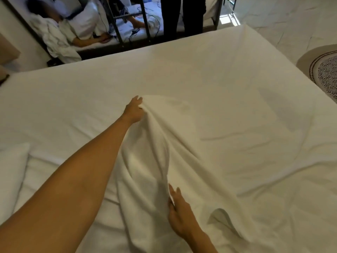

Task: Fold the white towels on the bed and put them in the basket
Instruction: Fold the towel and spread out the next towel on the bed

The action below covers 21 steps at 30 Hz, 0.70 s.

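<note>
A wide bed (200, 73) under a smooth white sheet fills the view. On its near middle lies a soft white towel (182, 143), rumpled into long folds. The left hand (134, 109) pinches its far corner; the right hand (179, 212) has its grip closed on a near fold.

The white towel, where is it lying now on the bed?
In the head view the towel lies bunched on the bed at centre, between the left hand gripping its far end and the right hand at its near edge.
</note>
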Available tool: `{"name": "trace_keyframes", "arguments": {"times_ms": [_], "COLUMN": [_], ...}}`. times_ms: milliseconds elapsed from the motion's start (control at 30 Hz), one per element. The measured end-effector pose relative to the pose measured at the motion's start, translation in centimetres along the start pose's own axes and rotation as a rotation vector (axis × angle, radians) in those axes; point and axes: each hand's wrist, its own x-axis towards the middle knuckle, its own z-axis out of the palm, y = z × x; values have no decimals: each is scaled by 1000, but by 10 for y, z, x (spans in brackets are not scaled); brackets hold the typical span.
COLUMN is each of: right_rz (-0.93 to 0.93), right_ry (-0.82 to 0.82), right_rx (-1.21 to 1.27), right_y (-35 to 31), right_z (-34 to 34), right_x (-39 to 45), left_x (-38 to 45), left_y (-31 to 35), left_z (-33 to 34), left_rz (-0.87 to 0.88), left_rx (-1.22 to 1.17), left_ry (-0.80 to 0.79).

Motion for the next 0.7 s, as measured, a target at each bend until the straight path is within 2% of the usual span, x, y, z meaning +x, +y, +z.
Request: {"name": "trace_keyframes", "arguments": {"times_ms": [100,200,300,400,467,600,700], "right_rz": [-14,-1,35,68,25,-95,-85], "right_ry": [-116,-231,-308,-372,-276,118,195], "right_rx": [-15,-9,-30,-184,-355,-625,-824], "right_y": [-23,-50,-66,-62,-54,-19,18], "right_z": [45,89,123,139,135,99,55], "right_x": [5,8,14,22,28,46,54], "left_x": [-1,2,1,-9,-20,-55,-95], "left_y": [-45,-84,-117,-142,-153,-161,-166], "left_z": [-33,-66,-79,-60,-32,40,88], "left_rz": [40,-59,-143,-111,-83,-44,-109], "left_rx": [140,150,304,544,592,526,377], "left_ry": [76,149,62,-58,-137,-342,-401]}}
